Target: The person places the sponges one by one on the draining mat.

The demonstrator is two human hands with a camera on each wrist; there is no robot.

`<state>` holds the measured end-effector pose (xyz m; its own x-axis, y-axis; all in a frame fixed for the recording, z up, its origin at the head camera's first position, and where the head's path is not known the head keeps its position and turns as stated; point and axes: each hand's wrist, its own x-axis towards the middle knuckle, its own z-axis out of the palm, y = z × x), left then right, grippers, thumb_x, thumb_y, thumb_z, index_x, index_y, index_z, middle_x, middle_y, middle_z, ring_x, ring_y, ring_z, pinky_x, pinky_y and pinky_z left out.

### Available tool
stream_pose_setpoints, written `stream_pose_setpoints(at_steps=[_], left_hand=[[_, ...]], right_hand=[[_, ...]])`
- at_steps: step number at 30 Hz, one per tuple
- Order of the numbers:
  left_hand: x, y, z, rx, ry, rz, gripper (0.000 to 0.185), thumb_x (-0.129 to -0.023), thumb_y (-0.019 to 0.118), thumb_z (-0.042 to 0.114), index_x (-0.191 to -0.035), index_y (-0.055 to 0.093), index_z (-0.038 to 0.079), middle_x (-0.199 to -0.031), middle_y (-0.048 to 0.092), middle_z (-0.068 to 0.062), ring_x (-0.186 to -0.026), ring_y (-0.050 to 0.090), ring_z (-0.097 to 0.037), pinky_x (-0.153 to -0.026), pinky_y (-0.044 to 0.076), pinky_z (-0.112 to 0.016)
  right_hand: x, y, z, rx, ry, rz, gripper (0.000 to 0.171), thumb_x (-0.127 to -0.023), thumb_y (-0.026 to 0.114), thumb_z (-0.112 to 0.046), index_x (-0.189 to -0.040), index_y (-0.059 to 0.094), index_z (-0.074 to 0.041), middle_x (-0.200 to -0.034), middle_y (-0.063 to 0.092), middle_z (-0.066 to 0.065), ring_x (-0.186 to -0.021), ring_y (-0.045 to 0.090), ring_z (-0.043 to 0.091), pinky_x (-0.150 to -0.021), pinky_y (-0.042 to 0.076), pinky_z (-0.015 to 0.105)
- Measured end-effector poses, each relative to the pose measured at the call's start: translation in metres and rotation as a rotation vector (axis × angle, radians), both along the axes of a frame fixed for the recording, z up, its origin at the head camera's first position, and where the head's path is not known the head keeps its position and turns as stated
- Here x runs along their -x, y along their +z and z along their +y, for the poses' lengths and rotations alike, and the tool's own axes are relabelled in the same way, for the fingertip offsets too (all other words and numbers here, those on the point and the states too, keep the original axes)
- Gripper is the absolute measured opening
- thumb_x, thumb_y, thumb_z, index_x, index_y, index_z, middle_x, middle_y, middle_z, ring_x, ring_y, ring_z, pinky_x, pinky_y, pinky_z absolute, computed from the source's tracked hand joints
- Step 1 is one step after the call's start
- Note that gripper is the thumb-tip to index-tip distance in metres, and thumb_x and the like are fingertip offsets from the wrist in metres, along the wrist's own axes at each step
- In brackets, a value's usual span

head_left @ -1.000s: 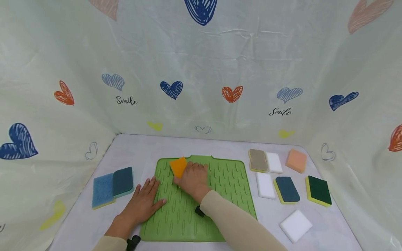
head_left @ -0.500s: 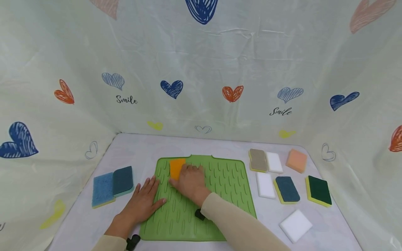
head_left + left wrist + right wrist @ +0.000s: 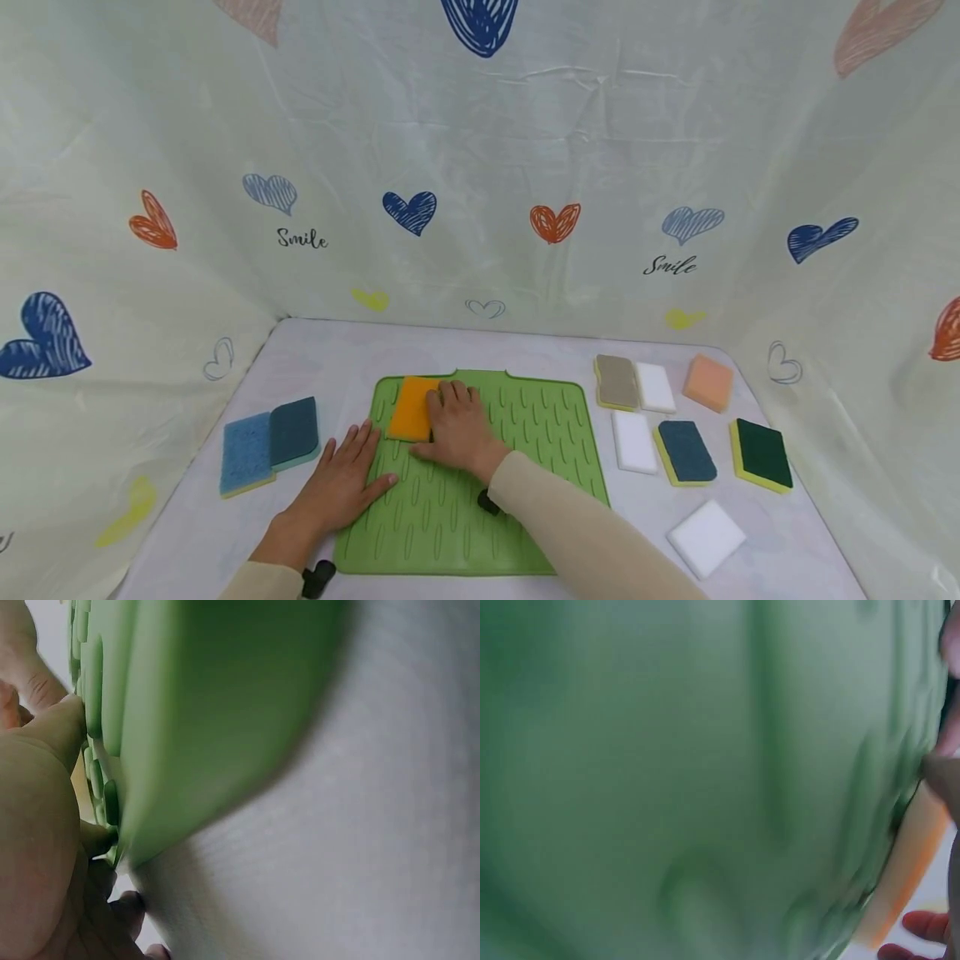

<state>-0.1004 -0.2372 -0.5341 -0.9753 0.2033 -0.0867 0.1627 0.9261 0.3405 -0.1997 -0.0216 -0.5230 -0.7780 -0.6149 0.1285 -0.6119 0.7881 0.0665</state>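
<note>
An orange sponge (image 3: 412,408) lies flat near the upper left corner of the green ridged mat (image 3: 525,467). My right hand (image 3: 461,429) is at the sponge's right edge, fingers fairly straight, the index along that edge and the thumb by its near corner. In the right wrist view the thumb (image 3: 941,780) is seen close to the pale side of the sponge (image 3: 907,862). My left hand (image 3: 341,479) rests with spread fingers across the mat's left edge; in the left wrist view its thumb (image 3: 56,727) lies against the ridges.
Left of the mat lie a blue sponge (image 3: 246,454) and a dark teal sponge (image 3: 293,433). To the right are a grey-brown sponge (image 3: 617,382), a peach sponge (image 3: 708,382), a dark blue sponge (image 3: 686,454), a dark green sponge (image 3: 761,454) and several white pads (image 3: 707,537).
The orange sponge has turned on the mat and shifted left and nearer, with more of it showing. My right hand has drawn slightly right, off its top. The left hand stays put.
</note>
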Motion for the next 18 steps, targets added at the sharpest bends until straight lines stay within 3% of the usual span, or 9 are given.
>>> stream_pose_setpoints(at_steps=[7, 12, 18], left_hand=[[0.000, 0.001, 0.000, -0.013, 0.007, -0.014, 0.084, -0.105, 0.061, 0.051, -0.162, 0.034, -0.005, -0.172, 0.024, -0.025, -0.158, 0.025, -0.048, -0.125, 0.019, -0.072], [0.000, 0.001, -0.001, -0.015, 0.008, -0.006, 0.084, -0.105, 0.061, 0.050, -0.162, 0.034, -0.005, -0.172, 0.024, -0.025, -0.159, 0.024, -0.048, -0.126, 0.018, -0.072], [-0.001, 0.000, -0.002, -0.012, 0.017, -0.005, 0.085, -0.104, 0.061, 0.052, -0.163, 0.034, -0.004, -0.172, 0.024, -0.025, -0.159, 0.024, -0.047, -0.126, 0.019, -0.070]], right_hand=[[0.016, 0.000, 0.002, -0.064, 0.021, -0.113, 0.104, -0.089, 0.057, -0.084, -0.161, 0.037, -0.011, -0.164, 0.040, 0.016, -0.152, 0.040, 0.032, -0.123, 0.036, 0.057], [0.025, 0.003, 0.001, -0.050, 0.017, -0.252, 0.108, -0.090, 0.059, -0.076, -0.169, 0.020, -0.014, -0.175, 0.023, 0.016, -0.161, 0.026, 0.031, -0.130, 0.026, 0.056], [0.030, 0.006, -0.001, -0.036, 0.026, -0.271, 0.103, -0.087, 0.063, -0.067, -0.167, 0.022, -0.017, -0.169, 0.033, 0.012, -0.156, 0.034, 0.030, -0.129, 0.027, 0.057]])
